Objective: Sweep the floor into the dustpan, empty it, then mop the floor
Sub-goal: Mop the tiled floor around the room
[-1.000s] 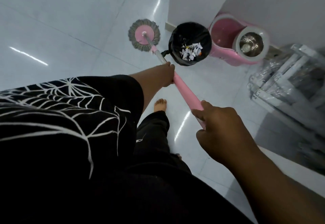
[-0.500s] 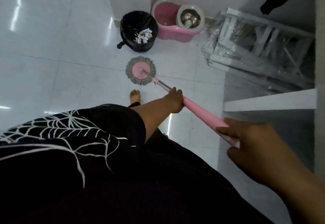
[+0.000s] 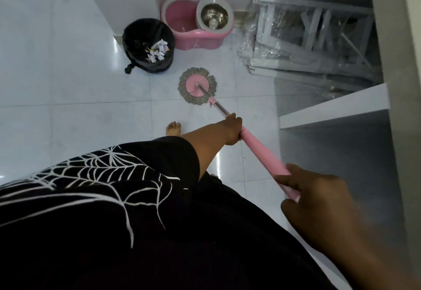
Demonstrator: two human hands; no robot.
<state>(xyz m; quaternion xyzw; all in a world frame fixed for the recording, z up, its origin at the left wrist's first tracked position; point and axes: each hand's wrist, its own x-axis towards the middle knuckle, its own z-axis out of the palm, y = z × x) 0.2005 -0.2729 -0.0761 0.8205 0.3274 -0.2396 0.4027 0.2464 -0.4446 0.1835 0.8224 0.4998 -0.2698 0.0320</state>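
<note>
Likely light: stiff mop (image 3: 262,150) pole, limp head (image 3: 197,88) at 11 o'clock. Clasped mid-pole by left grip (image 3: 233,129), at pink end by right grip (image 3: 319,200).

The glossy white tiled floor (image 3: 68,84) bears a round mop head (image 3: 197,85) at centre, a black-lined bin (image 3: 136,39) far left, a pink spin bucket (image 3: 198,41) just right of it, plastic-wrapped white frames (image 3: 296,39) far right, a bare foot (image 3: 173,128) nearer

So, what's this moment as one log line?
phase: mopping | left hand: grips mop handle | right hand: grips its end | mop head: on floor, apart from bin
</note>
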